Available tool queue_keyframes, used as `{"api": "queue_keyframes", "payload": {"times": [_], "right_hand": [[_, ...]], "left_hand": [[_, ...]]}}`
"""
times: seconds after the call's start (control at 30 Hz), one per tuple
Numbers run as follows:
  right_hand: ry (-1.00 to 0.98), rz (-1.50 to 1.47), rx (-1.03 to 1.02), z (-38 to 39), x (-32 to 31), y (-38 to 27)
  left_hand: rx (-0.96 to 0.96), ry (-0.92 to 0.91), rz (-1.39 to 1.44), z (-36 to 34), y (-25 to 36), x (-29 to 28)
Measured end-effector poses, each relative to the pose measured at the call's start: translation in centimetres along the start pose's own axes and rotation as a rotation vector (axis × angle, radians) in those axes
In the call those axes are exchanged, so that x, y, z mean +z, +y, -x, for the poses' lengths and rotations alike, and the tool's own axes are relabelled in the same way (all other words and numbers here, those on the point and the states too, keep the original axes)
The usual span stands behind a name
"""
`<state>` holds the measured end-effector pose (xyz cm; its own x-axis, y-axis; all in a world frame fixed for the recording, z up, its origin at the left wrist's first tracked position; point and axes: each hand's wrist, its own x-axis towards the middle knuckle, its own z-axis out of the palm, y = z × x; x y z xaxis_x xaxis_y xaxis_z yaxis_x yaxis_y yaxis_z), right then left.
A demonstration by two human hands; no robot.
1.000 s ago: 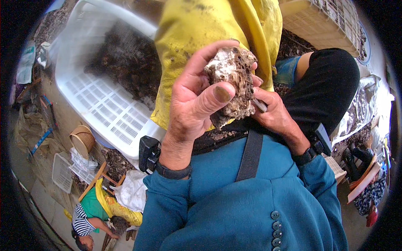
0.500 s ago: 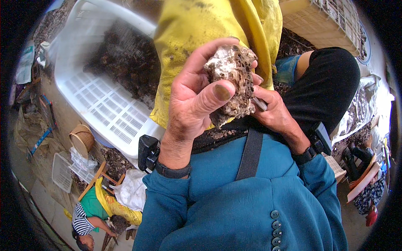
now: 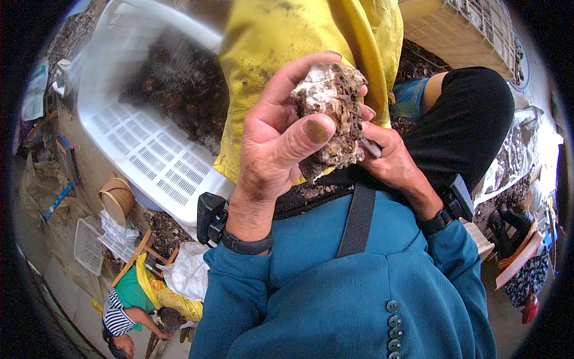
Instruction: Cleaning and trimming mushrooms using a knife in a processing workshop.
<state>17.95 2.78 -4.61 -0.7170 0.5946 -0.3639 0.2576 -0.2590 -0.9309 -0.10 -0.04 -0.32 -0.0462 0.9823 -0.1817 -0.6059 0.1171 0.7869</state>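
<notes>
A rough, crusty lump point(image 3: 329, 99), brown with white patches and pitted along one side, is gripped in my left hand point(image 3: 266, 134). The thumb presses across its near face while the fingers wrap behind it. Close against the lump's lower right side, my right hand point(image 3: 394, 161) is closed around a small grey metal tool point(image 3: 372, 148). Only a short piece of that tool shows, so its kind is hidden. Both hands are above my lap, in front of a yellow cloth point(image 3: 257, 78) draped over my leg.
At the left a white plastic basket point(image 3: 167, 161) holds dark, crumbly pieces. Another plastic crate point(image 3: 436, 36) stands at the upper right. A wicker basket point(image 3: 117, 200) sits at the lower left, above a co-worker in a striped sleeve point(image 3: 118, 314). Another person point(image 3: 526, 287) is at the far right.
My hands, the lump and the tool keep almost the same position. The co-worker at the lower left has shifted slightly.
</notes>
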Motion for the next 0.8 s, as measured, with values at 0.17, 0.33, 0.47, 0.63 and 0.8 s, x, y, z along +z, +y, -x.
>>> {"api": "queue_keyframes", "payload": {"times": [0.17,0.33,0.47,0.63,0.8], "right_hand": [[-0.004,-0.004,-0.005,0.02,-0.1,-0.05],[0.011,0.047,-0.05,-0.03,-0.07,0.18],[0.001,0.025,-0.017,0.02,-0.16,0.06],[0.007,0.055,-0.026,0.03,-0.14,0.02],[0.003,0.048,-0.022,-0.01,-0.15,0.01]], "left_hand": [[-0.005,0.003,0.002,-0.02,0.03,0.06],[-0.01,0.005,-0.001,-0.01,0.06,0.11],[-0.009,0.003,-0.002,-0.01,0.03,0.12],[-0.005,-0.005,0.003,-0.02,-0.01,0.08],[-0.004,-0.002,0.002,0.02,0.02,0.12]]}}
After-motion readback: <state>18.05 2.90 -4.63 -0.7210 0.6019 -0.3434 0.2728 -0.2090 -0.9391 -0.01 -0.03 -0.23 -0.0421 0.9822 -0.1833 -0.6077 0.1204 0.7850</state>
